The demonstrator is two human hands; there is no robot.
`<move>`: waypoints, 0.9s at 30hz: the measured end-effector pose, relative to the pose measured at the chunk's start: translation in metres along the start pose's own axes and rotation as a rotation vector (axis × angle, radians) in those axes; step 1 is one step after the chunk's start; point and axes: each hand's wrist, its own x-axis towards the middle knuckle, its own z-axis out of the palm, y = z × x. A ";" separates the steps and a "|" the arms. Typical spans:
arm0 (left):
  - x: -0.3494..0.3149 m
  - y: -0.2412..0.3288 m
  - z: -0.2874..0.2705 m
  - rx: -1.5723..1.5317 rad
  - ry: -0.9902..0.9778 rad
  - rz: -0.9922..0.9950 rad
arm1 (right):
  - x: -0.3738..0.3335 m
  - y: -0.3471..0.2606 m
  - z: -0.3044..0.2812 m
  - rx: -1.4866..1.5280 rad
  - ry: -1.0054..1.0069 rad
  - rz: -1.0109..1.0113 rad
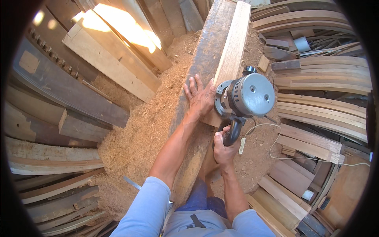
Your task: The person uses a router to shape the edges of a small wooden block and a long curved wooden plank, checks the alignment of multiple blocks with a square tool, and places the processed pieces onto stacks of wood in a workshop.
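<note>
A router (pixel 252 95) with a silver motor housing and black handles sits tilted on its side against a pale wooden workpiece (pixel 233 45). The workpiece lies lengthwise on a worn, thick bench plank (pixel 206 43). My right hand (pixel 225 147) is closed around the router's near black handle. My left hand (pixel 200 98) lies on the workpiece and plank with its fingers spread, its thumb side close to the router's round base (pixel 222 98). The cutting bit is hidden from here.
Sawdust (pixel 130 146) covers the floor on both sides of the plank. A pale cord (pixel 271 143) trails rightward from near the router. Curved wooden pieces (pixel 321 75) are stacked at right, and more boards (pixel 71 87) lean at left. Sunlight falls on an upright board (pixel 118 51).
</note>
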 end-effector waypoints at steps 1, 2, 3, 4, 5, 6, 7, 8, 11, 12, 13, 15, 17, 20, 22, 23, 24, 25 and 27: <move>0.000 0.000 0.000 0.010 0.005 -0.001 | 0.003 0.000 0.001 0.014 -0.003 0.004; 0.000 -0.001 0.000 0.020 0.009 -0.001 | 0.006 0.001 0.002 0.027 -0.005 0.008; 0.000 0.000 0.000 0.029 0.013 -0.001 | 0.009 0.001 0.002 0.039 -0.006 0.012; 0.000 0.000 0.000 0.033 0.015 -0.001 | 0.013 0.001 0.002 0.030 -0.007 0.011; 0.000 0.001 0.000 0.037 0.017 -0.001 | 0.016 0.000 0.002 0.022 -0.009 0.010; -0.001 0.001 0.001 0.042 0.019 -0.001 | 0.020 -0.001 0.002 0.013 -0.010 0.009; -0.001 0.001 0.003 0.034 0.048 0.013 | 0.024 0.000 0.002 0.007 -0.005 -0.010; -0.001 0.001 0.004 0.027 0.076 0.028 | 0.027 0.003 0.002 0.000 0.000 -0.030; -0.001 0.000 0.009 0.036 0.128 0.037 | 0.036 0.003 0.002 0.002 -0.007 -0.027; -0.002 0.000 0.010 0.043 0.140 0.033 | 0.039 0.002 0.002 0.005 -0.013 -0.015; -0.002 -0.001 0.011 0.053 0.145 0.035 | 0.042 0.001 0.004 0.004 -0.006 -0.013; -0.002 -0.003 0.013 0.072 0.158 0.041 | 0.048 -0.005 0.007 0.002 0.009 -0.011; 0.000 -0.002 0.015 0.079 0.165 0.041 | 0.055 0.007 0.005 0.004 -0.009 -0.046; 0.000 -0.003 0.016 0.123 0.175 0.044 | 0.064 0.007 0.007 0.030 -0.002 -0.012; -0.001 -0.001 0.015 0.169 0.180 0.041 | 0.072 0.004 0.008 0.041 -0.005 0.020; -0.001 -0.001 0.015 0.196 0.181 0.036 | 0.077 0.003 0.008 0.042 -0.018 0.027; 0.000 -0.001 0.016 0.223 0.181 0.031 | 0.081 0.003 0.008 0.041 -0.029 0.035; 0.000 -0.001 0.016 0.220 0.188 0.041 | 0.085 0.004 0.008 0.037 -0.020 0.019; 0.002 -0.002 0.017 0.216 0.202 0.060 | 0.094 0.010 0.009 0.031 -0.002 -0.015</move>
